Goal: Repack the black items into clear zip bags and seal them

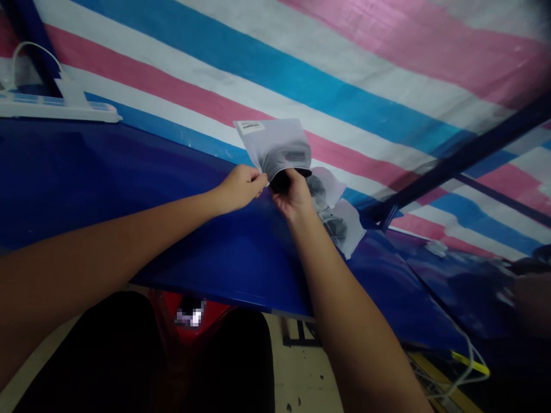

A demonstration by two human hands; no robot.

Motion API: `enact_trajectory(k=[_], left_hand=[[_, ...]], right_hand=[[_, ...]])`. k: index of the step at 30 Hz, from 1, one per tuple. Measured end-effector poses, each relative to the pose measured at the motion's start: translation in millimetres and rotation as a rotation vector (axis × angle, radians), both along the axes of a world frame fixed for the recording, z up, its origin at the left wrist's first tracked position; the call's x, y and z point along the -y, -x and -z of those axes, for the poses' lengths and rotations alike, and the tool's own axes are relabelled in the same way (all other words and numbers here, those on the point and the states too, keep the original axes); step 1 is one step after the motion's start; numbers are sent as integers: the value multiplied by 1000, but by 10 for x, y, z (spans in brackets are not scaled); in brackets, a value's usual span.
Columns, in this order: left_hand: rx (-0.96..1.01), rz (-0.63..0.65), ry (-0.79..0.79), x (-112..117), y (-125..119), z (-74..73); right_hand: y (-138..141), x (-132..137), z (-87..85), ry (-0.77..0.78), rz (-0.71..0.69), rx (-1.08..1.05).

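A clear bag (275,146) is being pinched at its edge by left hand (240,186) fingers; a dark item (282,180) inside is being gripped by the right hand (295,195), above the blue tabletop (107,183).

Bag label (251,126) text (too small)

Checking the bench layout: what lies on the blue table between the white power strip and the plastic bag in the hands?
Nothing: the head view shows bare blue table between the power strip and the plastic bag pinched by the left hand and right hand.
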State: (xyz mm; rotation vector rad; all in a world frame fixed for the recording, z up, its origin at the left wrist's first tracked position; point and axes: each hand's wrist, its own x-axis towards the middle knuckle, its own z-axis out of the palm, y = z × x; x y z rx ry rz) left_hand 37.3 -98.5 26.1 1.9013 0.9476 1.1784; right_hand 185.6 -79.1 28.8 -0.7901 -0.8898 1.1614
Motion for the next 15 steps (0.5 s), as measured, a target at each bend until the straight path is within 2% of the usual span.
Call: enact_trajectory(k=[3,9,15], left_hand=[[-7,-7,-2,43,-41,27],[-65,31,-15,151,-183,128],[-9,56,94,45,-83,93]], right_hand=[[87,-18,18,-34,43,-25],[137,19,-8,-1,8,83],[65,57,11,101,-143,154]])
